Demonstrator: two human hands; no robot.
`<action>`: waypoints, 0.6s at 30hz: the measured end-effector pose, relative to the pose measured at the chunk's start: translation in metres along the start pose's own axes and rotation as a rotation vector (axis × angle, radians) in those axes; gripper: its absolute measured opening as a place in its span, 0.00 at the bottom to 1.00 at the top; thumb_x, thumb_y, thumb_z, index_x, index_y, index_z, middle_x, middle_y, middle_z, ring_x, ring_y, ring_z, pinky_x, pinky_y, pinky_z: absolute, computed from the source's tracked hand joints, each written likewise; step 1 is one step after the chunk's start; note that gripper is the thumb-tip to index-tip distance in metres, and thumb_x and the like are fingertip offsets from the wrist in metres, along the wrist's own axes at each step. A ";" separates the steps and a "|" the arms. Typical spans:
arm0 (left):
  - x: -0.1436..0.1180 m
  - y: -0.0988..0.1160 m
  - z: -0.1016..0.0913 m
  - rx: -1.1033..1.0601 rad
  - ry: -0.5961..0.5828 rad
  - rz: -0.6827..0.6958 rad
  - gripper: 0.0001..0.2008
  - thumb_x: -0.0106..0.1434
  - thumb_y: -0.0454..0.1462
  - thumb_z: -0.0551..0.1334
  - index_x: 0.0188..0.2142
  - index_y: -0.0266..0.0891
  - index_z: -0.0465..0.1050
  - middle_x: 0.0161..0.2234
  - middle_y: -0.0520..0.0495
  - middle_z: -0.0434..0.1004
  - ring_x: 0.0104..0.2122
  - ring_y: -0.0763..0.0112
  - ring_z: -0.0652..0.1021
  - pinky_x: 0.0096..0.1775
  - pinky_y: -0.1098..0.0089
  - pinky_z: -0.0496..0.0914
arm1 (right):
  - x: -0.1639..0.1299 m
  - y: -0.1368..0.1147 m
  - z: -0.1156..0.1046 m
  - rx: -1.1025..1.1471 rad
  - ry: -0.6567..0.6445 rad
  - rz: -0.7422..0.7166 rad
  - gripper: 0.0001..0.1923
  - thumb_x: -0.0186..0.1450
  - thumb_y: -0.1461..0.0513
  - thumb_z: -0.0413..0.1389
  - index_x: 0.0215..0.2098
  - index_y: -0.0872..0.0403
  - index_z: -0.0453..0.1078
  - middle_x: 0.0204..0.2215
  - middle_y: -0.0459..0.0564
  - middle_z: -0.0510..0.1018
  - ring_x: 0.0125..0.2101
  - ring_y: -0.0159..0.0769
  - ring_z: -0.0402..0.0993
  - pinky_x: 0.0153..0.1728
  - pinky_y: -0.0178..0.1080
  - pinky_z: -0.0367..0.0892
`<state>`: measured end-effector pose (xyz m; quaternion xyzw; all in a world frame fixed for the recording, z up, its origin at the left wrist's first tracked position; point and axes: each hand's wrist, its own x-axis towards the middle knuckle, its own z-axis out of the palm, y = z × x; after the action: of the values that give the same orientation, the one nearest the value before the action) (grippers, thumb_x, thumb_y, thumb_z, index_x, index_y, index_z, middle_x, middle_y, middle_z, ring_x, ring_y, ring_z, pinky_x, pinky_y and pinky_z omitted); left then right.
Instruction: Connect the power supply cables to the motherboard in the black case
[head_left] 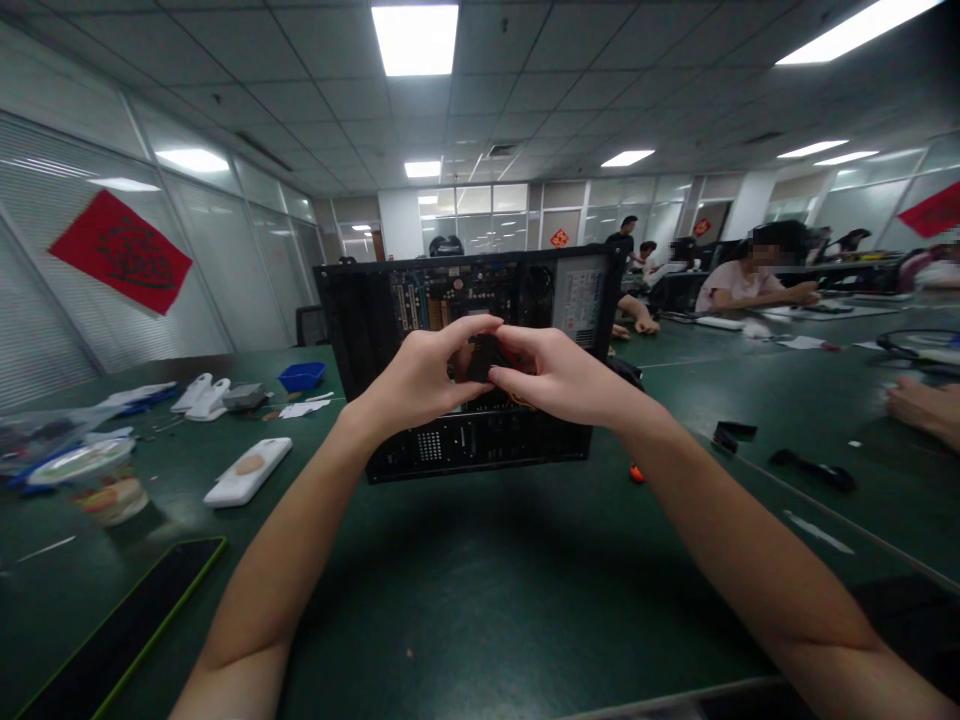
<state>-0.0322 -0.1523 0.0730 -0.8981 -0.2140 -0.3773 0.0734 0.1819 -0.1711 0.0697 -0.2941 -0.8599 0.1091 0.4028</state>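
Counter (480, 590): a broad dark green surface carried everything in view and ran back to the far end of the room.
Computer case (465, 360): a black open case stood on its side at the centre of the counter, its circuit board facing the camera.
Left hand (427, 375): it was raised in front of the open case, its fingers (469, 328) curled together around a small black part, thumb pressed on the near side.
Right hand (559, 375): it met the left hand at the same spot, fingers closed on the part from the other side.
Small black part (484, 358): it was pinched between both hands, just in front of the circuit board; whether it touched the board could not be told.
White case (247, 472): it lay flat on the counter, left of the computer case and well apart from the hands.
Blue tray (302, 376): it sat further back on the left, near scattered white pieces.
Orange-tipped tool (636, 473): it showed on the counter just below the right wrist.
Co-worker's hand (922, 408): it rested on the counter at the right edge.
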 end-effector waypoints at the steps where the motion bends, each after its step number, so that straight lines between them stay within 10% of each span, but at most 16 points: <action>1: 0.000 -0.001 0.001 -0.003 -0.008 0.002 0.30 0.61 0.34 0.68 0.63 0.39 0.67 0.29 0.56 0.72 0.27 0.74 0.73 0.31 0.74 0.67 | 0.000 0.001 0.000 -0.004 -0.009 -0.003 0.06 0.65 0.63 0.56 0.39 0.57 0.73 0.29 0.44 0.72 0.29 0.32 0.64 0.32 0.37 0.58; 18: 0.000 -0.001 0.003 -0.042 -0.069 -0.034 0.32 0.61 0.34 0.67 0.65 0.38 0.65 0.28 0.55 0.73 0.26 0.73 0.74 0.30 0.73 0.68 | 0.002 0.006 0.009 -0.057 -0.006 -0.002 0.02 0.63 0.64 0.56 0.36 0.55 0.68 0.30 0.46 0.75 0.29 0.32 0.65 0.31 0.36 0.58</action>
<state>-0.0311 -0.1508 0.0706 -0.9081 -0.2236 -0.3517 0.0407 0.1771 -0.1646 0.0624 -0.3044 -0.8642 0.0849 0.3916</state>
